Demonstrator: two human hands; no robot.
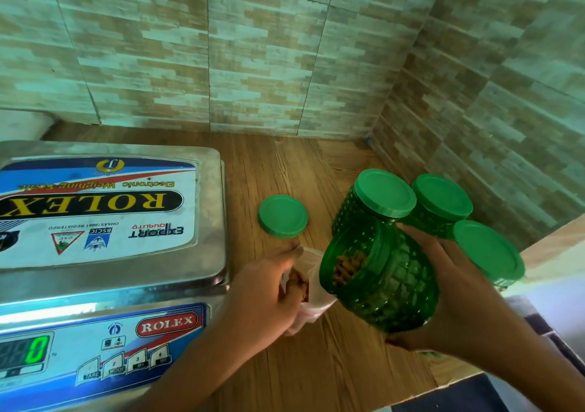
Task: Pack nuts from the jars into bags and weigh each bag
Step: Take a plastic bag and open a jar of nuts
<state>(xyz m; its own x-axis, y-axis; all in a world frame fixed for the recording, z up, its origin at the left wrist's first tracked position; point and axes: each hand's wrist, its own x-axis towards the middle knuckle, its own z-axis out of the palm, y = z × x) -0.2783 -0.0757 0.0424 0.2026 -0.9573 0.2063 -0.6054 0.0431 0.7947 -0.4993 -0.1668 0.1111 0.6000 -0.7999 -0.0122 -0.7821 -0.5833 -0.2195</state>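
My right hand [456,297] grips an open green glass jar [389,278], tipped to the left with its mouth over a clear plastic bag [313,288]. Brown nuts [348,267] show at the jar's mouth and some lie inside the bag. My left hand [266,294] holds the bag's rim open, just right of the scale. The jar's loose green lid [282,216] lies flat on the wooden counter behind the bag. The electronic weighing scale [104,209] sits at the left with nothing on its steel platform; its display [36,350] reads 0.
Three closed green jars [384,196] [441,201] [487,250] stand in the right corner behind the tipped jar. Tiled walls [285,47] close off the back and right. The counter's front edge [443,386] runs at lower right.
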